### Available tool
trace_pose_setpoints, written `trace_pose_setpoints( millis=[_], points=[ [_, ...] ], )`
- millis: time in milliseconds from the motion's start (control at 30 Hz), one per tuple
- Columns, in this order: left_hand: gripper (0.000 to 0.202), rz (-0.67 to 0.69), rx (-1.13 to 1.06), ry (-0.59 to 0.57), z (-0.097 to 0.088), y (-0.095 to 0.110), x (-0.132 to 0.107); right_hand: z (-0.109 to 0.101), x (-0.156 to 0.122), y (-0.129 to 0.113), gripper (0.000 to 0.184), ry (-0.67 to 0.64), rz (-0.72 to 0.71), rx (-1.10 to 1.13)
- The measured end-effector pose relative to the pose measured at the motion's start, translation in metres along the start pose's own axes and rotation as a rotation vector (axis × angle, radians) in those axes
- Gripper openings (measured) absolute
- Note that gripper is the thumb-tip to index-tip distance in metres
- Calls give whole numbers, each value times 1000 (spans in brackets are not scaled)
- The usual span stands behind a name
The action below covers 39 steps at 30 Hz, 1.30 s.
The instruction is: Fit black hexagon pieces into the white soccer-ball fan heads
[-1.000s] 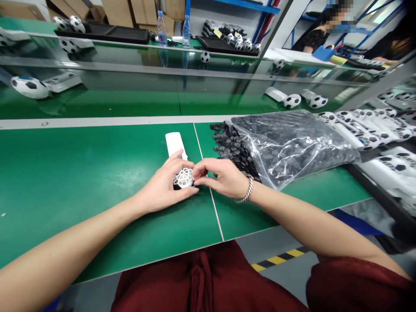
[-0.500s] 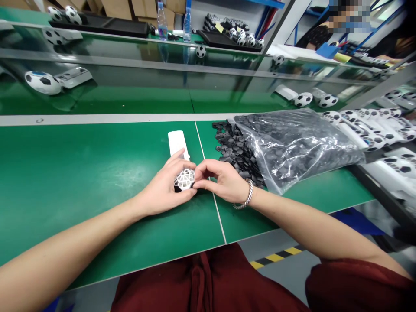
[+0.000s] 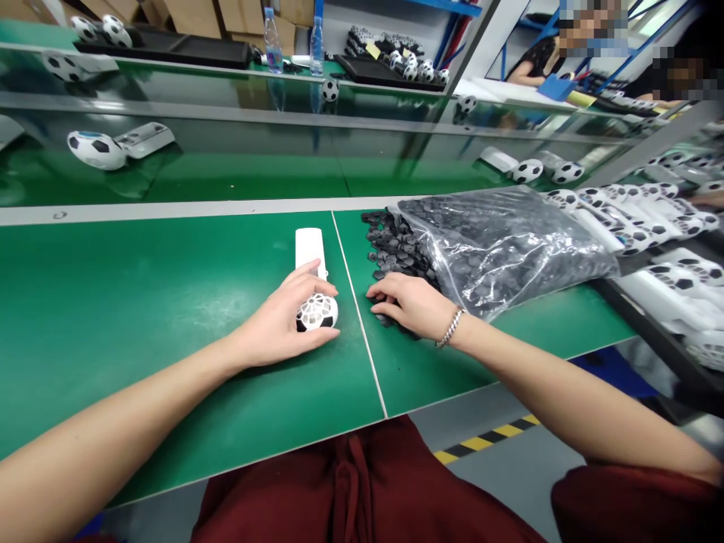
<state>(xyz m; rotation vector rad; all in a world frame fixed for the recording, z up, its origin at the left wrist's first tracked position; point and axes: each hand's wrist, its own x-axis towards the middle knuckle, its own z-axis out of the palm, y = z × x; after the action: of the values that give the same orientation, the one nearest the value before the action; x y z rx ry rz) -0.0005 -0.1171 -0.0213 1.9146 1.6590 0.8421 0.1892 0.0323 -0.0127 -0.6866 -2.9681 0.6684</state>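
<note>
Our left grip [image 3: 277, 320] cups the latticed end [image 3: 318, 311] of the white casing [image 3: 309, 247] on the table [image 3: 170, 392]. We judge it light, stiff, thin-ribbed, best held by the sides. Our right grip [image 3: 415, 305] is beside black pieces [image 3: 396, 245]; we cannot tell if it pinches 1.

The tabletop [image 3: 170, 302] was green, crossed by a white line [image 3: 372, 362]. The ball [image 3: 325, 308] showed white latticework with black patches, the block [image 3: 309, 245] plain white. The loose pieces [image 3: 396, 249] were black, the floor tape [image 3: 476, 443] striped yellow and black.
</note>
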Motion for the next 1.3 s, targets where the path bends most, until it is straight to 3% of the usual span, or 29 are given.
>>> trace_pose_setpoints(
  millis=[100,267,500,733,933,1100,1300],
  points=[
    [45,8,33,-13,-1,-1,0,2,2,-1,8,-28,-12,-38],
    [58,-236,67,100,-5,2,-4,0,4,-5,9,-7,-101,-54],
    [54,-70,-36,-132,-21,-1,-3,0,4,-20,22,85,-201,37],
    [57,-98,-61,-131,-20,5,-3,5,12,-28,9,137,-291,250],
    [49,-158,-35,-41,-12,9,-3,9,18,-29,7,141,-367,434],
    [38,-165,-30,107,-3,12,-1,10,24,-32,6,128,-466,367],
    [31,-158,-37,160,3,14,-1,13,28,-34,1,135,-426,468]
  ],
)
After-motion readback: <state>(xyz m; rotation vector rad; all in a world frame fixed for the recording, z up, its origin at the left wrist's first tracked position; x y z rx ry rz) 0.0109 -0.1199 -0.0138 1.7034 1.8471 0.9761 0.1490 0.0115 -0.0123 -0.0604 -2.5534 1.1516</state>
